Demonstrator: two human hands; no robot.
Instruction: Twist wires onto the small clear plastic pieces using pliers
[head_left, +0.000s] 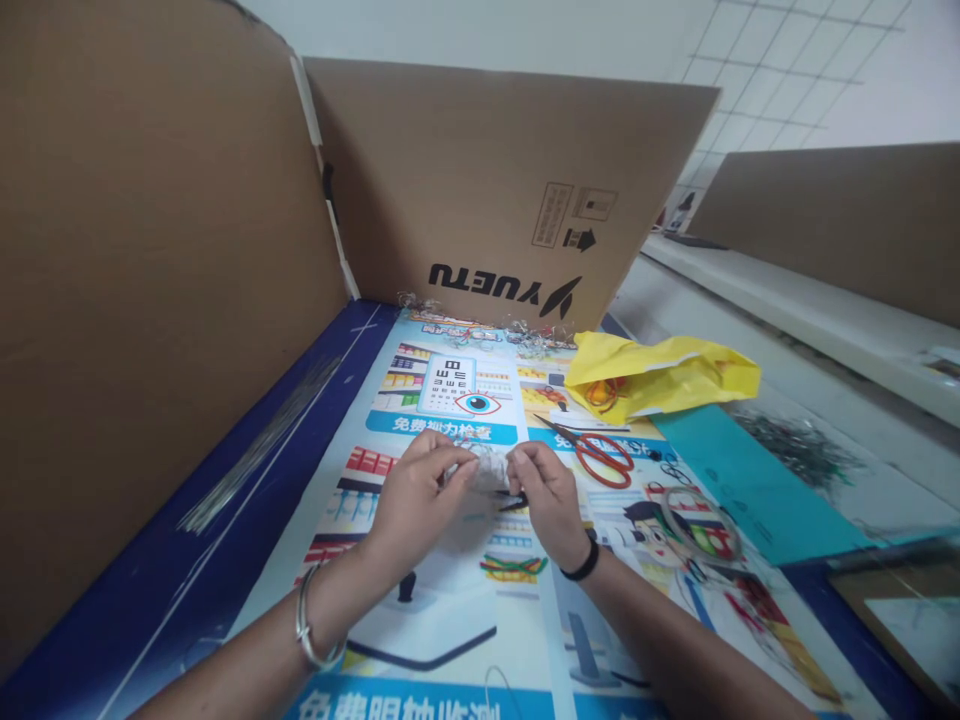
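My left hand (420, 490) and my right hand (544, 490) meet above a printed poster (450, 600) on the table. Both pinch a small pale, shiny bundle (487, 465) between their fingertips; I cannot make out what it is. A silver bangle circles my left wrist and a black band my right. Red-handled scissors (600, 455) lie just right of my right hand. A few coloured bands (514, 567) lie on the poster below my hands.
Tall cardboard walls (150, 250) stand at the left and back. A yellow plastic bag (660, 375) lies at the back right on a teal sheet (742, 480). Thin metal wires (255, 445) lie along the left wall. A wire ring (701, 520) rests at right.
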